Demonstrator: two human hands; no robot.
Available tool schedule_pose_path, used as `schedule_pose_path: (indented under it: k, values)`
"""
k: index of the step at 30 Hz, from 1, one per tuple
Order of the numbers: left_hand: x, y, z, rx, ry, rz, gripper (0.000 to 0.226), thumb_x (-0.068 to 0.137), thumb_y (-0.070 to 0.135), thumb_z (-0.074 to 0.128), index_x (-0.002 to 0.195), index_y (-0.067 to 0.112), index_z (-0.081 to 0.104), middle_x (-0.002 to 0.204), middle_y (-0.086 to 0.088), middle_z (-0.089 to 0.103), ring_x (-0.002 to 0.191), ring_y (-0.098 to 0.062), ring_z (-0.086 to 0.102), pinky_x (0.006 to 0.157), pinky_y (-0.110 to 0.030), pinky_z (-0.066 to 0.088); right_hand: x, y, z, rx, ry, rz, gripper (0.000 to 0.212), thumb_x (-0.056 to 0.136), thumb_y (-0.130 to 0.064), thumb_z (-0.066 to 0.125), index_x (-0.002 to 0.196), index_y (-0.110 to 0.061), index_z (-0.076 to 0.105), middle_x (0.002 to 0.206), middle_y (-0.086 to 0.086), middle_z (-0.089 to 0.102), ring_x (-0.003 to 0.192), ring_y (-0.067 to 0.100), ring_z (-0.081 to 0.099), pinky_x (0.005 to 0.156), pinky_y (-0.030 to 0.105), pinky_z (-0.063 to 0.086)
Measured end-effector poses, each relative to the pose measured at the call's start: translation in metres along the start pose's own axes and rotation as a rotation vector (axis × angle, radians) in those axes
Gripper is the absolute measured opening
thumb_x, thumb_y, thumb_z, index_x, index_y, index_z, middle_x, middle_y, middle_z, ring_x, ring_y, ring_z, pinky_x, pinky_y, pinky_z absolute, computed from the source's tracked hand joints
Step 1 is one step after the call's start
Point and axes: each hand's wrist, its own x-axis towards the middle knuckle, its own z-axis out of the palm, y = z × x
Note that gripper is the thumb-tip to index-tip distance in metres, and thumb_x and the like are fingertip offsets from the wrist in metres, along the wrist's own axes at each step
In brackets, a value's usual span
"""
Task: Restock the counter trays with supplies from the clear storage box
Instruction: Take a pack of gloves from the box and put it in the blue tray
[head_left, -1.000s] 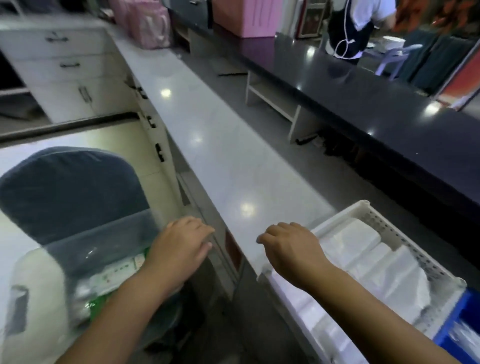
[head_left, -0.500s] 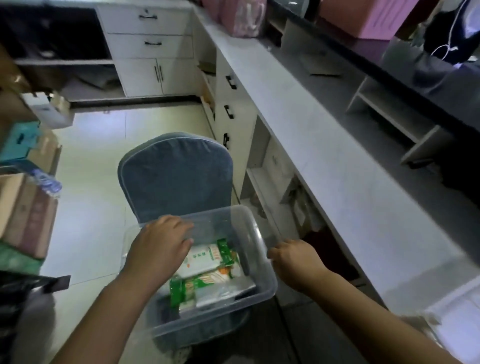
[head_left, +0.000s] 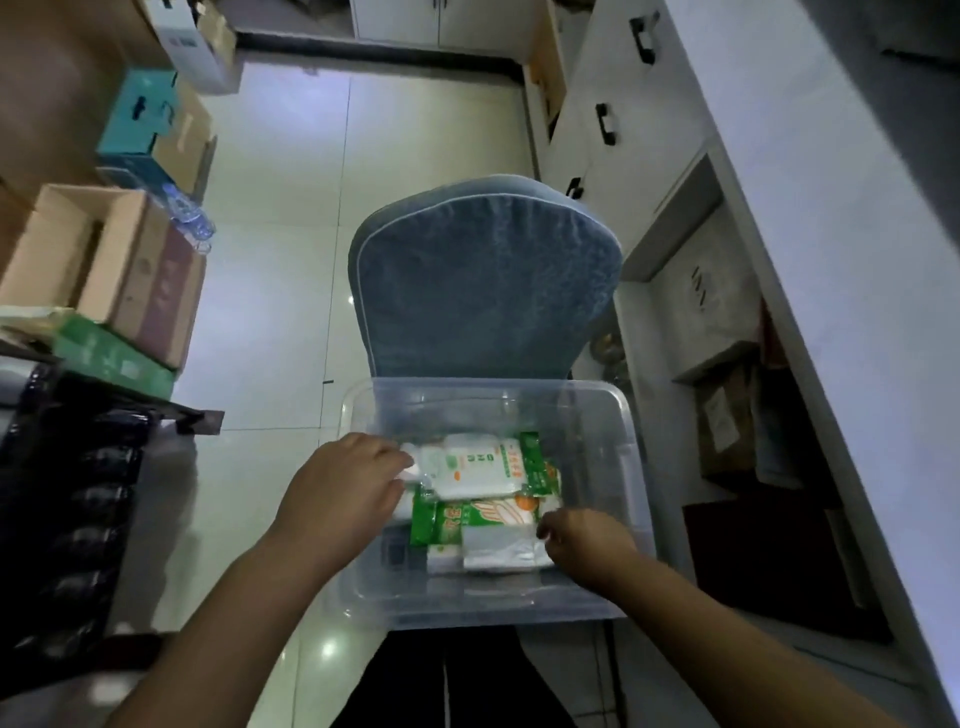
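The clear storage box (head_left: 631, 447) sits on the seat of a blue padded chair (head_left: 483, 280). Inside it lie several green-and-white supply packets. A white packet (head_left: 472, 465) lies on top, and a green-and-white packet (head_left: 483, 517) lies below it over a clear bag (head_left: 498, 553). My left hand (head_left: 343, 491) is inside the box, with its fingers pinching the left end of the white packet. My right hand (head_left: 587, 540) reaches in from the right, fingers curled onto the right end of the green-and-white packet. The counter trays are out of view.
The white counter (head_left: 831, 218) with drawers and open shelves runs along the right. Cardboard boxes (head_left: 119, 265) and a teal box (head_left: 140, 124) are stacked on the left, with a dark rack (head_left: 67, 493) below them. Pale floor tiles lie between the stacks and the chair.
My view swung down from the counter and white tray to the box on the chair. Both hands moved down into the box and onto the packets.
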Motion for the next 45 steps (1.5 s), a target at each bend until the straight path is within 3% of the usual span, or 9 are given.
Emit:
schedule_pose_path:
  k: [9,17,22,29,33,37,39,41,45]
  values:
    - [0.04,-0.033,0.08,0.035,-0.125,-0.136,0.029,0.066,0.017,0.081,0.093,0.02,0.073,0.092,-0.001,0.075,0.081,-0.023,0.069,0.068,-0.036,0.056,0.132,0.008,0.053,-0.048,-0.1,-0.085,0.036,0.09,-0.015,0.046,0.123,-0.02,0.056,0.128,0.011,0.058,0.112,0.03,0.058,0.088,0.034,0.048]
    - [0.061,-0.048,0.148,0.04,-0.178,-0.132,0.032,0.051,0.011,0.086,0.08,0.019,0.074,0.084,-0.001,0.075,0.073,-0.021,0.07,0.06,-0.032,0.057,0.21,0.024,0.112,-0.266,0.034,-0.207,0.055,0.081,-0.012,0.055,0.134,-0.013,0.039,0.135,0.013,0.046,0.119,0.031,0.043,0.096,0.041,0.039]
    - [0.058,-0.055,0.167,0.032,-0.13,-0.154,0.033,0.053,0.015,0.087,0.082,0.022,0.075,0.087,0.0,0.075,0.075,-0.019,0.071,0.062,-0.033,0.057,0.231,0.028,0.122,-0.378,0.129,-0.223,0.054,0.075,-0.02,0.069,0.124,-0.017,0.046,0.121,0.012,0.055,0.105,0.032,0.052,0.086,0.044,0.046]
    - [0.059,-0.046,0.166,0.022,-0.111,-0.159,0.038,0.045,0.005,0.088,0.08,0.016,0.076,0.085,-0.005,0.075,0.074,-0.023,0.071,0.059,-0.034,0.056,0.226,0.02,0.087,-0.317,0.328,-0.381,0.032,0.055,0.0,0.08,0.083,-0.011,0.071,0.069,0.007,0.069,0.058,0.027,0.064,0.048,0.026,0.049]
    - [0.072,-0.033,0.156,0.024,-0.085,-0.174,0.054,0.041,0.005,0.088,0.092,0.014,0.074,0.092,-0.006,0.075,0.079,-0.024,0.071,0.063,-0.034,0.057,0.206,0.01,0.059,-0.212,0.422,-0.463,0.034,0.056,0.002,0.08,0.087,-0.012,0.073,0.071,0.007,0.072,0.059,0.027,0.066,0.052,0.026,0.052]
    - [0.083,-0.02,0.152,-0.002,-0.052,-0.134,0.068,0.041,0.01,0.088,0.105,0.009,0.068,0.102,-0.01,0.072,0.094,-0.028,0.068,0.082,-0.039,0.054,0.172,-0.001,0.039,-0.17,0.435,-0.618,0.035,0.061,-0.005,0.079,0.094,-0.015,0.072,0.072,0.004,0.072,0.06,0.027,0.066,0.052,0.027,0.053]
    - [0.084,-0.015,0.152,0.014,-0.124,-0.1,0.06,0.038,0.021,0.09,0.095,0.013,0.071,0.089,-0.005,0.074,0.083,-0.023,0.07,0.077,-0.033,0.055,0.155,-0.007,0.036,-0.137,0.449,-0.675,0.034,0.064,-0.007,0.079,0.096,-0.015,0.072,0.073,0.003,0.073,0.06,0.025,0.066,0.052,0.026,0.052]
    - [0.083,-0.011,0.148,0.062,-0.227,-0.108,0.043,0.033,0.027,0.09,0.072,0.021,0.072,0.062,0.001,0.07,0.054,-0.016,0.065,0.054,-0.023,0.051,0.141,-0.011,0.036,-0.084,0.458,-0.691,0.031,0.068,-0.008,0.078,0.097,-0.015,0.072,0.076,0.003,0.073,0.061,0.025,0.066,0.053,0.028,0.053]
    - [0.078,-0.013,0.141,0.118,-0.243,-0.139,0.042,0.023,0.011,0.09,0.058,0.017,0.067,0.042,-0.002,0.058,0.03,-0.018,0.051,0.035,-0.016,0.033,0.128,-0.001,0.042,0.103,0.489,-0.519,0.03,0.076,-0.012,0.069,0.106,-0.013,0.068,0.089,0.009,0.073,0.076,0.029,0.068,0.067,0.034,0.056]
